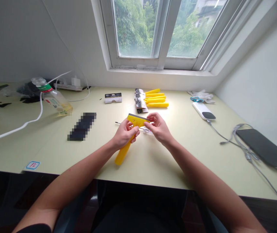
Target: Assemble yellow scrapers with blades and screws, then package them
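My left hand [125, 134] is closed around the neck of a yellow plastic razor scraper [124, 151], whose handle slants down toward the table's front edge. The scraper's wide head [135, 119] has a dark blade strip along its top. My right hand [159, 128] pinches the head's right end. Beneath both hands, a thin screwdriver [143, 128] with a clear handle lies on the table, partly hidden. Several matching yellow scrapers [156, 100] lie in a bundle at the back, beside their printed packaging [139, 102].
The pale yellow table [153, 161] runs under a window. On the left are a plastic bottle [54, 97], a white cable [14, 129], and a pixelated dark object [82, 126]. A small box [113, 97], white gloves [202, 96], a white device [203, 111], and a dark tablet [262, 147] also lie there.
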Demonstrator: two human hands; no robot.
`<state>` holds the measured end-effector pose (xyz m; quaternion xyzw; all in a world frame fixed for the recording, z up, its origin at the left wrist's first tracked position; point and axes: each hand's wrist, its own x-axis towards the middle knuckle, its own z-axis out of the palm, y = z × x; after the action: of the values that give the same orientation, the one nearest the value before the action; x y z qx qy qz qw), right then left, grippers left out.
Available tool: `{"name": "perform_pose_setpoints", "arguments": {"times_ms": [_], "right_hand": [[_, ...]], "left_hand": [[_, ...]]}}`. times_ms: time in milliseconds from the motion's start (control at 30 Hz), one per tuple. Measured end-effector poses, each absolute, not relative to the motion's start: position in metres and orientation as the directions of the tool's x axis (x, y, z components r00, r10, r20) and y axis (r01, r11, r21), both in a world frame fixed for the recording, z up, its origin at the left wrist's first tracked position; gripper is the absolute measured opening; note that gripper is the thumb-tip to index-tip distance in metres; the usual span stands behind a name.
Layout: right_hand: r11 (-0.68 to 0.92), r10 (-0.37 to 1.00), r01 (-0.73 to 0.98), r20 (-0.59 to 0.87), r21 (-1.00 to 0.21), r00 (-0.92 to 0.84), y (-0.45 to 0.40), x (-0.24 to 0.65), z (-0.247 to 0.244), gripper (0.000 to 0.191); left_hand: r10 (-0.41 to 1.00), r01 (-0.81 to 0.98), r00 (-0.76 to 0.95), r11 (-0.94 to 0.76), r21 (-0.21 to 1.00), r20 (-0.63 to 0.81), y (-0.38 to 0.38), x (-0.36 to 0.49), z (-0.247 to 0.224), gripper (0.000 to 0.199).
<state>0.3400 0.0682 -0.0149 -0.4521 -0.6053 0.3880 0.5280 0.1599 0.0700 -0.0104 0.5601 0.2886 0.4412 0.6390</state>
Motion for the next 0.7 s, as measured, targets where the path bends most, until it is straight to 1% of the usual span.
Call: {"name": "perform_pose_setpoints", "arguments": {"times_ms": [67,200,333,433,533,600,633,667,700], "right_hand": [[0.256,0.967,0.073,0.253,-0.964,-0.041,0.066,0.337,-0.014,0.024],[0.256,0.966,0.014,0.255,-0.967,-0.048,0.062,0.334,-0.013,0.025],[0.219,0.972,-0.062,0.223,-0.974,-0.071,0.061,0.333,-0.015,0.032],[0.198,0.975,-0.042,0.201,-0.979,-0.095,0.062,0.333,-0.017,0.036],[0.222,0.971,0.027,0.218,-0.975,-0.092,0.064,0.334,-0.016,0.034],[0.263,0.964,0.136,0.255,-0.955,-0.075,0.066,0.34,-0.015,0.035],[0.287,0.958,0.243,0.279,-0.927,-0.066,0.067,0.345,-0.014,0.037],[0.305,0.951,0.381,0.3,-0.873,-0.073,0.068,0.351,-0.013,0.039],[0.314,0.947,0.526,0.303,-0.791,-0.108,0.069,0.358,-0.012,0.04]], "left_hand": [[0.883,-0.241,0.452,-0.017,0.97,0.128,0.07,0.16,-0.01,0.025],[0.885,-0.239,0.449,-0.016,0.971,0.125,0.069,0.16,-0.007,0.024],[0.887,-0.255,0.451,0.015,0.967,0.105,0.067,0.16,-0.003,0.027],[0.891,-0.263,0.449,0.068,0.962,0.059,0.067,0.16,-0.001,0.031],[0.898,-0.289,0.439,0.13,0.948,0.011,0.071,0.158,-0.001,0.034],[0.906,-0.319,0.422,0.158,0.934,-0.009,0.075,0.155,-0.003,0.035],[0.912,-0.333,0.41,0.168,0.928,-0.018,0.078,0.154,-0.004,0.035],[0.919,-0.346,0.394,0.175,0.922,-0.026,0.081,0.152,-0.006,0.035],[0.927,-0.36,0.374,0.179,0.916,-0.034,0.085,0.15,-0.007,0.035]]}}
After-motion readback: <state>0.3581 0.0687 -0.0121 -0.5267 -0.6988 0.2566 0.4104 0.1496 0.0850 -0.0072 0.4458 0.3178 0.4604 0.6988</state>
